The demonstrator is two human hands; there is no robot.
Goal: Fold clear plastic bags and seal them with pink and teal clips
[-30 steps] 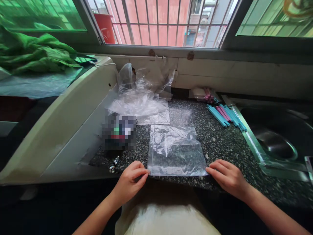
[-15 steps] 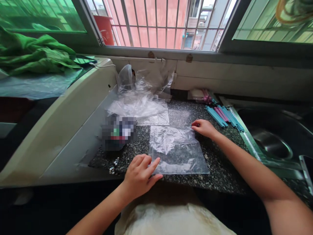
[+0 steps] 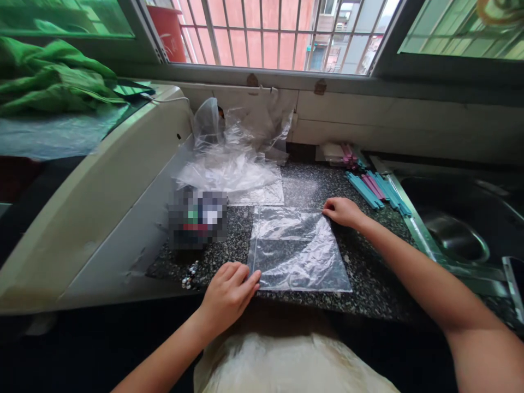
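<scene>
A clear plastic bag (image 3: 297,254) lies flat and a little creased on the speckled dark countertop (image 3: 372,267). My left hand (image 3: 231,292) pinches the bag's near left corner between thumb and forefinger. At the far right corner, my right hand (image 3: 342,212) is closed on the bag's edge. Behind it, more clear plastic bags (image 3: 237,169) are heaped against the wall, some of them crumpled.
Blue and pink plastic strips (image 3: 374,190) lie beside the metal sink (image 3: 452,234) on the right. A blurred-out object (image 3: 197,218) and small shiny pieces (image 3: 190,275) sit on the left. A white appliance side (image 3: 135,202) borders the counter.
My left hand has drawn back slightly and closed its thumb and forefinger on the bag's corner. The bag now lies flatter. My right hand remains at the far corner.
</scene>
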